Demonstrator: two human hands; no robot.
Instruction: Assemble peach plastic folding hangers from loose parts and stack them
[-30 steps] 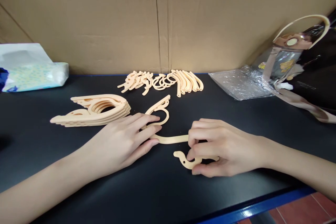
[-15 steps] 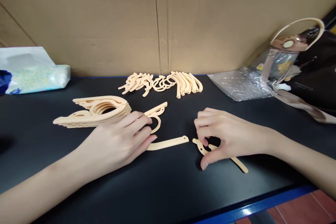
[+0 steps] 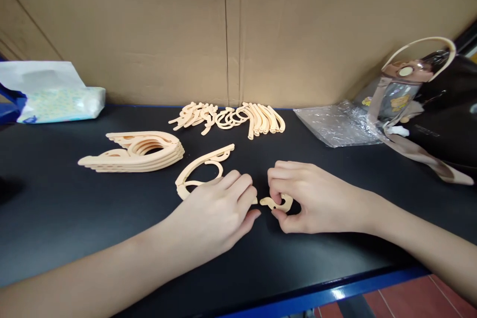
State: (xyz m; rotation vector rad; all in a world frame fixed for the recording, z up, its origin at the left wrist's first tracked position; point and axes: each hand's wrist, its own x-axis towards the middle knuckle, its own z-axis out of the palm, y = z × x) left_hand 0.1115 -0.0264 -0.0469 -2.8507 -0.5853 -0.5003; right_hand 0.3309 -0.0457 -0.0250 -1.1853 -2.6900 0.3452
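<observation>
A cream plastic folding hanger (image 3: 203,159) lies on the dark table, one arm slanting up and a round hook in its middle. My left hand (image 3: 221,208) is closed over its lower arm, whose end just shows past my fingers. To the right, my right hand (image 3: 298,196) pinches a loose cream hanger piece (image 3: 285,203), curved with a small hole, between thumb and fingers. A narrow gap separates this piece's tip from the hanger arm's end. The rest of the loose piece is hidden beneath my right hand.
A stack of folded hangers (image 3: 137,161) sits at the left. Loose hanger parts (image 3: 261,118) lie along the back, before a cardboard wall (image 3: 149,35). A tissue pack (image 3: 63,102) is at back left; a clear plastic bag (image 3: 331,124), strapped bottle (image 3: 404,89) and black bag (image 3: 443,114) are at right.
My left hand has slid right along the hanger's lower arm, uncovering its joint. My right hand has closed on the loose piece and brought it slightly left, closer to the hanger.
</observation>
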